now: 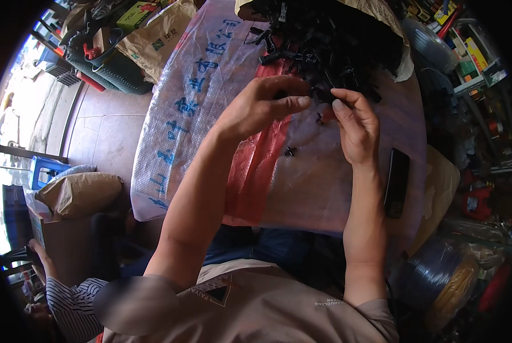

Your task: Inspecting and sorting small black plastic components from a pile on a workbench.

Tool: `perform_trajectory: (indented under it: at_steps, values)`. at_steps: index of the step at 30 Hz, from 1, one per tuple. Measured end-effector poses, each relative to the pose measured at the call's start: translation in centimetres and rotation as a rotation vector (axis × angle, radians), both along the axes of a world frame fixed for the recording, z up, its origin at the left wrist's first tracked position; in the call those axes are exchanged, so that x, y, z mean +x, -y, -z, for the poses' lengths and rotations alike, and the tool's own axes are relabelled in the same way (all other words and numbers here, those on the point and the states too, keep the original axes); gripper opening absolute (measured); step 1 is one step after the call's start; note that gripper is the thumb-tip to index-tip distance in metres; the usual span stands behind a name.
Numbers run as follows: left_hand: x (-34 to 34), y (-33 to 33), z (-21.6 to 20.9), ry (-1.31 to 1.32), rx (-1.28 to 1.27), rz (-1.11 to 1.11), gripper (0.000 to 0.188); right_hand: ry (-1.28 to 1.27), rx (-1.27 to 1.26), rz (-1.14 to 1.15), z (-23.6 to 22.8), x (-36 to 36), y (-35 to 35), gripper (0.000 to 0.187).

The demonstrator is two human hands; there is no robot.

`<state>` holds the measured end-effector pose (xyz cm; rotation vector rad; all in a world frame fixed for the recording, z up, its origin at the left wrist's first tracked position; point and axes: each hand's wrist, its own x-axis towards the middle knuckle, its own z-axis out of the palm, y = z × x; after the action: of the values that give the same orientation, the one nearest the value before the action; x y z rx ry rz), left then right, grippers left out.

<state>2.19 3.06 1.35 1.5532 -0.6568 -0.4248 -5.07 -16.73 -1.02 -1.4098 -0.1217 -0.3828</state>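
A heap of small black plastic parts [330,40] spills from an opened sack toward me across the table. My left hand [267,106] is at the heap's near edge, its fingers curled and its thumb close to them; a dark bit shows within the curl, too small to name. Beside it my right hand [356,123] pinches between thumb and forefinger a black plastic part [324,96], which lies between both hands. Just below the hands, a small black cross-shaped piece [290,151] lies on the woven plastic sheet [182,126], and another small dark piece [319,118] is nearer the fingers.
A black phone [397,183] lies to the right of my right forearm. Paper sacks [79,191] and a dark green tub [110,71] stand at left. Shelves with goods [473,63] and a wrapped spool [439,280] are at right. Another person's striped sleeve [76,300] shows lower left.
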Motion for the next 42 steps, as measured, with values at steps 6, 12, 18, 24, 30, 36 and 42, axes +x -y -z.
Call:
perform_trajectory:
  at_steps: [6,12,18,24,30,36,42]
  values:
    - [-0.6,1.1,0.3,0.041,-0.107,-0.022,0.042,0.078,0.000,-0.014,0.2,-0.2,0.0,0.018]
    - [-1.8,2.4,0.9,0.313,-0.042,-0.101,0.019,0.037,0.012,-0.032,0.5,0.1,0.1,0.019]
    - [-2.3,3.1,1.5,0.375,-0.065,-0.176,0.010,-0.017,0.007,-0.083,0.7,0.0,-0.3,0.019]
    - [-2.8,3.3,1.7,0.393,-0.034,-0.221,0.008,-0.009,0.002,-0.091,1.1,0.2,-0.6,0.016]
    - [-2.8,3.7,2.2,0.517,-0.029,-0.236,0.008,-0.024,0.042,-0.081,1.5,0.0,0.0,0.016]
    - [-2.5,3.6,1.3,-0.213,-0.263,-0.120,0.016,-0.225,0.018,-0.192,-0.5,-0.4,0.6,0.013]
    - [-2.2,2.7,-0.2,-0.087,0.099,0.104,0.026,-0.339,-0.199,-0.285,-0.6,-0.8,2.7,0.013]
